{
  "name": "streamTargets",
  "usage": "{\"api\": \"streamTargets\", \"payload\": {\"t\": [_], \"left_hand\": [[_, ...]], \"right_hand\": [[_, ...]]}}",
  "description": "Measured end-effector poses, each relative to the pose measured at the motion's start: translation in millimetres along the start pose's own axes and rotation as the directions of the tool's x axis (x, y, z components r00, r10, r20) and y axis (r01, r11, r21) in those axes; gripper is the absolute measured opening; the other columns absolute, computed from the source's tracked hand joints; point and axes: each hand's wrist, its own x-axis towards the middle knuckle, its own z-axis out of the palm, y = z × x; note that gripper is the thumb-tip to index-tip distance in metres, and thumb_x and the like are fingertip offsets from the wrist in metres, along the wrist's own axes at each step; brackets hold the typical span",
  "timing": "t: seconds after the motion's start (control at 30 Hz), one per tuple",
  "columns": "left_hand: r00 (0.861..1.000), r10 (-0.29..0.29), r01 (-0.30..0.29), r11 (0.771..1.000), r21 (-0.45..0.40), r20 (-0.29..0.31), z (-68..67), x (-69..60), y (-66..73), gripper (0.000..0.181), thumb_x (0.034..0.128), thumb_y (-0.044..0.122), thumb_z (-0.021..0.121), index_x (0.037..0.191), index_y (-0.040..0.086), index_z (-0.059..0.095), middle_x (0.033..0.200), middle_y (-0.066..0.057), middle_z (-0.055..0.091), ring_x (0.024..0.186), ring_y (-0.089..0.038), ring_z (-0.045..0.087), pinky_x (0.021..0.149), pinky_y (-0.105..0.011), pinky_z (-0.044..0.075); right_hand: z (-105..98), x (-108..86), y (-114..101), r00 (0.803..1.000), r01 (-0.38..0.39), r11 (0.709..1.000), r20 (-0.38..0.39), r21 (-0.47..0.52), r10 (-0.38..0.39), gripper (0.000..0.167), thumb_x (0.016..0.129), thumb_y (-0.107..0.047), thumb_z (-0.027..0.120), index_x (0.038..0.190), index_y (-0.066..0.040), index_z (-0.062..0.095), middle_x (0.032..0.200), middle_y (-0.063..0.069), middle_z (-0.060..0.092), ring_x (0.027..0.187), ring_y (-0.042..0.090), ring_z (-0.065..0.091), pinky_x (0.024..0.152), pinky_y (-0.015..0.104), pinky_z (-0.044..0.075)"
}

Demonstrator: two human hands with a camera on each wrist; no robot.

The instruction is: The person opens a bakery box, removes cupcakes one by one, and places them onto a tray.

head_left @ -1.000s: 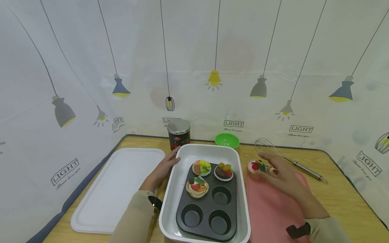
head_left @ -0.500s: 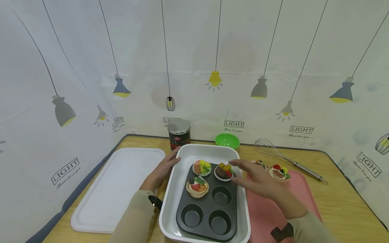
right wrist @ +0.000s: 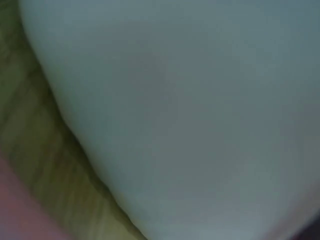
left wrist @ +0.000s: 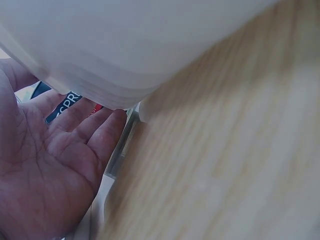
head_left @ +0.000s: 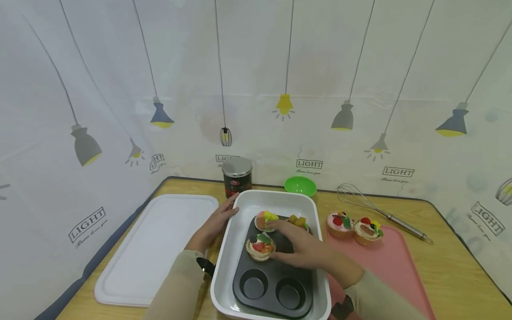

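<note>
In the head view my left hand (head_left: 214, 224) grips the left rim of the white deep tray (head_left: 218, 271); the left wrist view shows its curved fingers (left wrist: 106, 135) against the tray's underside. My right hand (head_left: 310, 249) reaches over the dark muffin tin (head_left: 274, 278) inside the tray. Its fingers are spread, the thumb by the right edge of a cream fruit tart (head_left: 260, 247) and the fingertips by a fruit-topped tart (head_left: 265, 220) behind it. A tart with yellow pieces (head_left: 298, 221) is partly hidden behind that hand. In the right wrist view only the blurred tray side (right wrist: 165, 125) is large.
Two tarts (head_left: 339, 224) stand on a pink board (head_left: 380, 266) at the right, with a whisk (head_left: 404, 224) beyond. A white board (head_left: 160, 249) lies at the left. Behind the tray stand a dark tin with a silver lid (head_left: 237, 178) and a green bowl (head_left: 300, 186).
My right hand has moved left from over the pink board, across the right rear tart, to the tarts at the left of the muffin tin. My left hand has stayed on the rim.
</note>
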Motion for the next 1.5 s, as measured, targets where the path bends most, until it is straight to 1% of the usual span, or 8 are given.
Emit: {"api": "streamTargets", "payload": {"t": [0.2, 0.37, 0.5, 0.63, 0.9, 1.13, 1.37, 1.5], "left_hand": [[1.0, -0.009, 0.009, 1.0, -0.009, 0.005, 1.2, -3.2, 1.6, 0.06, 0.1075, 0.027, 0.045, 0.162, 0.02, 0.021, 0.165, -0.014, 0.022, 0.14, -0.038, 0.039, 0.103, -0.044, 0.044], [1.0, -0.007, 0.007, 1.0, -0.011, 0.014, 0.5, -1.6, 1.1, 0.06, 0.1076, 0.028, 0.045, 0.162, 0.021, 0.021, 0.165, -0.013, 0.022, 0.141, -0.038, 0.038, 0.104, -0.046, 0.043], [1.0, -0.003, 0.003, 1.0, -0.027, 0.012, -2.0, 0.0, -2.9, 0.06, 0.1074, 0.027, 0.045, 0.162, 0.021, 0.022, 0.164, -0.014, 0.024, 0.138, -0.038, 0.041, 0.102, -0.045, 0.045], [1.0, -0.005, 0.006, 0.999, -0.044, 0.016, -2.4, 0.8, -4.4, 0.06, 0.107, 0.026, 0.046, 0.162, 0.021, 0.021, 0.164, -0.014, 0.024, 0.136, -0.038, 0.043, 0.099, -0.042, 0.047], [1.0, 0.006, -0.006, 0.999, -0.042, 0.011, -3.5, 2.1, -6.6, 0.06, 0.107, 0.028, 0.046, 0.162, 0.021, 0.022, 0.164, -0.014, 0.025, 0.136, -0.037, 0.043, 0.098, -0.042, 0.047], [1.0, 0.002, -0.002, 0.999, -0.036, 0.017, -3.4, 1.8, -7.3, 0.061, 0.107, 0.027, 0.046, 0.162, 0.02, 0.021, 0.164, -0.014, 0.024, 0.138, -0.038, 0.041, 0.102, -0.045, 0.045], [1.0, -0.001, 0.001, 1.0, -0.016, 0.008, -2.9, 1.4, -6.1, 0.062, 0.1071, 0.027, 0.046, 0.162, 0.02, 0.02, 0.164, -0.014, 0.023, 0.139, -0.037, 0.04, 0.103, -0.044, 0.044], [1.0, 0.001, -0.001, 1.0, -0.029, 0.015, -2.8, 2.6, -5.7, 0.061, 0.1074, 0.026, 0.045, 0.162, 0.02, 0.019, 0.164, -0.014, 0.023, 0.138, -0.038, 0.041, 0.103, -0.046, 0.044]], "right_hand": [[12, 4.0, -3, 0.998, 0.003, 0.999, 0.065, -0.043, -0.001, 0.073, 0.091, -0.039, 0.075, 0.149, -0.008, 0.044, 0.148, 0.002, 0.05, 0.133, 0.015, 0.049, 0.11, 0.043, 0.04], [13, 2.7, -4, 0.998, 0.01, 0.999, 0.062, -0.051, -0.007, 0.074, 0.089, -0.038, 0.077, 0.148, -0.005, 0.046, 0.147, 0.004, 0.052, 0.132, 0.016, 0.051, 0.109, 0.045, 0.04], [15, 2.1, -3, 0.999, 0.017, 0.999, 0.049, -0.037, -0.015, 0.072, 0.088, -0.036, 0.079, 0.145, -0.006, 0.048, 0.143, 0.002, 0.055, 0.129, 0.015, 0.052, 0.108, 0.044, 0.042], [16, 2.3, -5, 0.997, -0.037, 0.999, 0.074, -0.018, 0.038, 0.069, 0.087, -0.036, 0.08, 0.142, -0.01, 0.048, 0.133, -0.003, 0.059, 0.12, 0.011, 0.056, 0.104, 0.04, 0.046], [18, 3.1, -6, 0.998, -0.007, 0.997, 0.055, -0.08, 0.012, 0.064, 0.085, -0.033, 0.083, 0.134, -0.011, 0.049, 0.122, -0.003, 0.063, 0.106, 0.008, 0.061, 0.094, 0.036, 0.051], [20, 1.4, -6, 0.998, -0.029, 0.993, 0.051, -0.118, 0.036, 0.062, 0.085, -0.037, 0.082, 0.131, -0.013, 0.048, 0.114, -0.003, 0.065, 0.096, 0.008, 0.063, 0.086, 0.034, 0.053], [19, 0.8, -7, 0.998, -0.039, 0.993, 0.051, -0.115, 0.045, 0.063, 0.083, -0.034, 0.084, 0.13, -0.013, 0.047, 0.113, -0.002, 0.062, 0.101, 0.009, 0.059, 0.089, 0.034, 0.052], [19, 0.5, -6, 0.999, -0.009, 0.991, 0.042, -0.135, 0.014, 0.07, 0.082, -0.033, 0.085, 0.136, -0.01, 0.047, 0.122, 0.001, 0.061, 0.108, 0.011, 0.058, 0.094, 0.035, 0.051]]}}
